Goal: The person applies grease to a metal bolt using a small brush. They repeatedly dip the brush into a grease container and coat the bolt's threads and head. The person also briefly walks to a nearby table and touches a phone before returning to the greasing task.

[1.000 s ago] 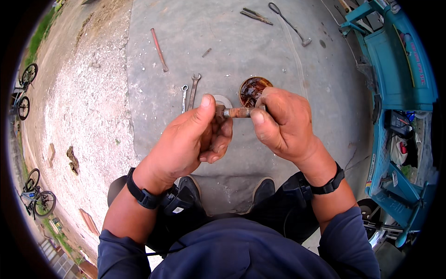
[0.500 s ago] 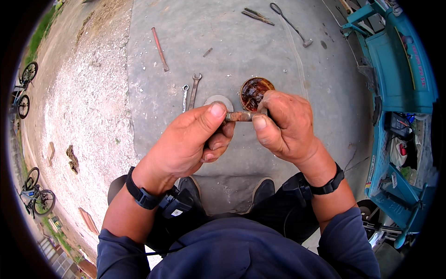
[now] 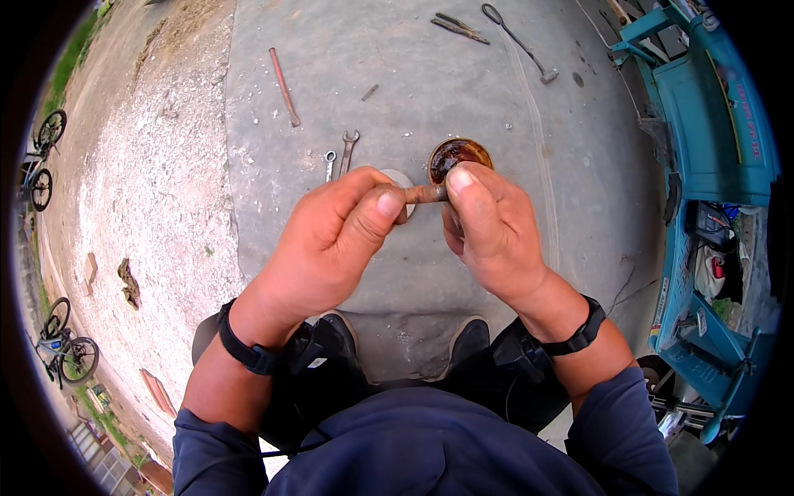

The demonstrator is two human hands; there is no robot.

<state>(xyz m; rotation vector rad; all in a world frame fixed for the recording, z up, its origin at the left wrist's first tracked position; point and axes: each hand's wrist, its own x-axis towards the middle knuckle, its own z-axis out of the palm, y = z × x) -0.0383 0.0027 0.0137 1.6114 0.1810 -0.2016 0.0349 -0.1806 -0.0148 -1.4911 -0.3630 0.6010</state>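
Observation:
A rusty bolt (image 3: 425, 194), short and rod-like, is held level between my two hands above the floor. My left hand (image 3: 327, 240) pinches one end between thumb and curled fingers. The other end is in my right hand (image 3: 499, 236), with the thumb laid on top and the fingers curled beneath. Both ends of the bolt are hidden by my grip. Just beyond my right hand is a round tin (image 3: 432, 168) of dark brown grease, partly covered by that hand. A pale grey disc (image 3: 403, 178) lies on the floor behind the bolt, partly covered by my left hand.
Past my left hand lie an open-end wrench (image 3: 348, 152) and a smaller ring spanner (image 3: 330, 165). Farther off are a red bar (image 3: 284, 87), dark tongs (image 3: 460, 30) and a loop-handled metal tool (image 3: 519, 43). A teal vehicle (image 3: 703, 107) stands at right; bicycles (image 3: 68, 351) at left.
The bolt has risen slightly away from me. My right hand has turned, its thumb now on top of the bolt. My left fingers have curled in more.

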